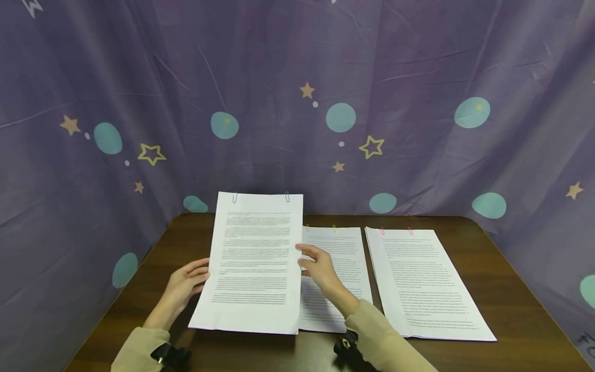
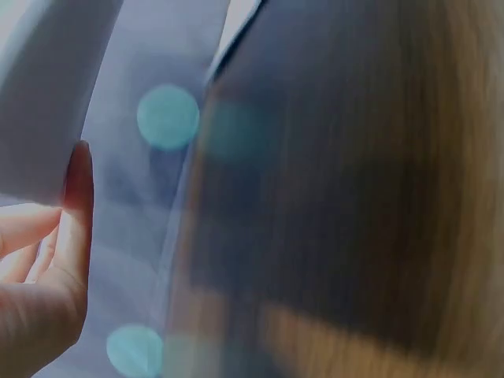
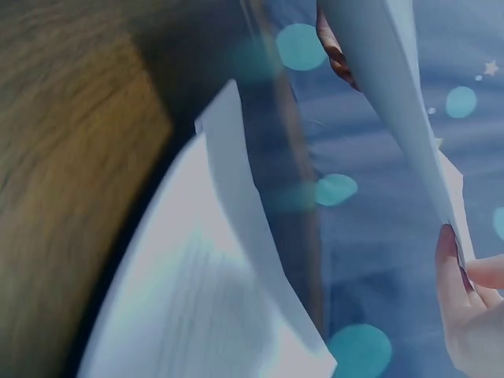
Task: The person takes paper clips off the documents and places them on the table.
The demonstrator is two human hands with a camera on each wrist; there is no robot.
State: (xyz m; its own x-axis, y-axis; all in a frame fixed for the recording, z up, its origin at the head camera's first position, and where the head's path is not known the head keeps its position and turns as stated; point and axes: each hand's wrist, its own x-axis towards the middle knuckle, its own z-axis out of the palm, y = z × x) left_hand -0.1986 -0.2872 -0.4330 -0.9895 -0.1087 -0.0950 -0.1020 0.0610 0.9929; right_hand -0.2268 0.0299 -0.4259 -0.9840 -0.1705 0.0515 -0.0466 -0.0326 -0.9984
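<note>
I hold a stack of printed sheets with two blue paper clips on its top edge. Its far end is tilted up off the dark wooden table. My left hand pinches its left edge, thumb on the sheet. At the right edge, my right hand pinches the paper. A second stack with yellow clips lies flat under my right hand. A third stack with pink clips lies to the right.
A purple cloth printed with stars and teal dots hangs close behind and on both sides of the table. Bare wood shows at the left and right of the papers and along the front edge.
</note>
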